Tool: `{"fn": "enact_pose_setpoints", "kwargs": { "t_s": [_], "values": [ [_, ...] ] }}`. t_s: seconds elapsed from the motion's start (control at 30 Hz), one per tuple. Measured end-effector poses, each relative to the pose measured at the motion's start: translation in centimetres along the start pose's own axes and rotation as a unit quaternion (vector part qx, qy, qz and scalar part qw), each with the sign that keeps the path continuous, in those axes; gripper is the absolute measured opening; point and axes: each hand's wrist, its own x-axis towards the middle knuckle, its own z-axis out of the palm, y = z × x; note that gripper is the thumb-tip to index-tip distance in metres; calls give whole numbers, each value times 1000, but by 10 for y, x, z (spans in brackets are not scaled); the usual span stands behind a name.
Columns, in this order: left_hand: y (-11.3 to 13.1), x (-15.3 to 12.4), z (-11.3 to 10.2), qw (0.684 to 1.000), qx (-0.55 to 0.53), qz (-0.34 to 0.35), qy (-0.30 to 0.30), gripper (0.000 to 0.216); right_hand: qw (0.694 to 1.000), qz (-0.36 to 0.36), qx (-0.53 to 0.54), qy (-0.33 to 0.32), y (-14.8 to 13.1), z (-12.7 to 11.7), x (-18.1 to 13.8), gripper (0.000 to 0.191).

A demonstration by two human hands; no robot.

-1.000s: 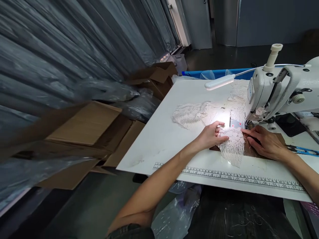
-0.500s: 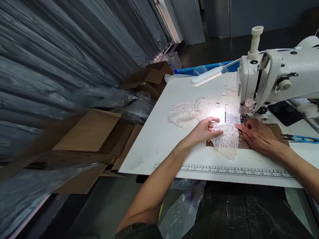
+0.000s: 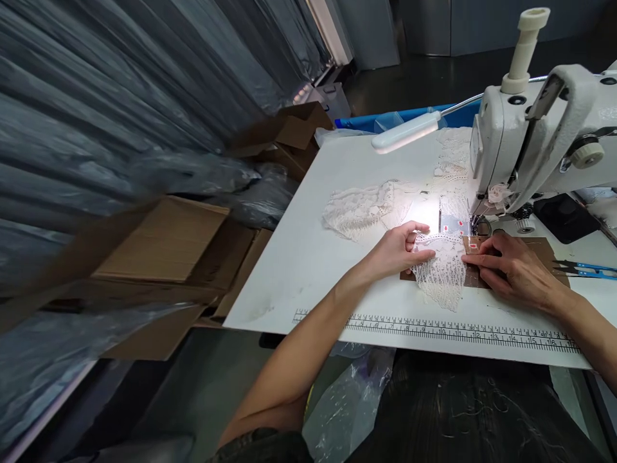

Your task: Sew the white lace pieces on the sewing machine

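Finger and thumb of my left hand (image 3: 402,249) are closed on the left edge of a white lace piece (image 3: 441,270), whose pointed end hangs toward the table's front. My right hand (image 3: 518,267) lies palm down, fingers spread, over a brown board (image 3: 537,247). One of its fingertips touches the right edge of the lace. The lace lies just in front of the needle area of a white sewing machine (image 3: 504,138). Small red marks show on the metal plate (image 3: 450,224) behind the lace, and another is near my right fingers.
More lace (image 3: 361,206) lies on the white table (image 3: 289,276) to the left. A lit lamp (image 3: 405,133) hangs over it. Blue thread snips (image 3: 590,269) and a black flat object (image 3: 563,217) are at right. A printed ruler (image 3: 424,328) runs along the front edge; cardboard boxes (image 3: 161,238) stand at left.
My right hand has shifted right and slightly toward me, off the top of the lace to its edge. A red mark now shows beside its fingers. My left hand keeps its hold. The view has shifted slightly.
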Motion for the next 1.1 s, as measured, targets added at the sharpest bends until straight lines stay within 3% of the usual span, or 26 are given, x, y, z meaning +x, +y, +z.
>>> {"fn": "enact_pose_setpoints", "kwargs": {
  "t_s": [0.17, 0.47, 0.57, 0.63, 0.7, 0.77, 0.87, 0.93, 1.0, 1.1],
  "values": [
    [3, -2, -1, 999, 21, -23, 10, 47, 1000, -20, 8, 0, -3, 0, -2, 34],
    [10, -7, -4, 1000, 29, 6, 3, 46, 1000, -8, -9, -14, -6, -1, -1, 32],
    [9, -7, -8, 998, 61, 35, -1, 44, 1000, 4, -11, -20, -7, 0, -2, 32],
    [7, -6, -11, 988, 124, 78, 45, 36, 1000, 13, -11, -25, -7, 2, -2, 32],
    [4, -4, -12, 955, 218, 154, 132, 26, 999, 18, -12, -23, -7, 3, -3, 31],
    [3, 0, -8, 900, 303, 257, 180, 22, 1000, 16, -14, -17, -7, 3, -3, 32],
    [6, 8, 5, 816, 394, 410, 104, 26, 1000, 5, -16, -11, -7, 3, -3, 33],
    [10, 13, 15, 770, 443, 457, 35, 28, 1000, 2, -15, -10, -7, 3, -2, 33],
    [13, 14, 22, 751, 480, 453, -12, 30, 1000, 4, -17, -11, -8, 3, -2, 32],
    [13, 6, 21, 759, 504, 410, -48, 33, 1000, 7, -24, -16, -7, 3, -2, 31]
  ]
}}
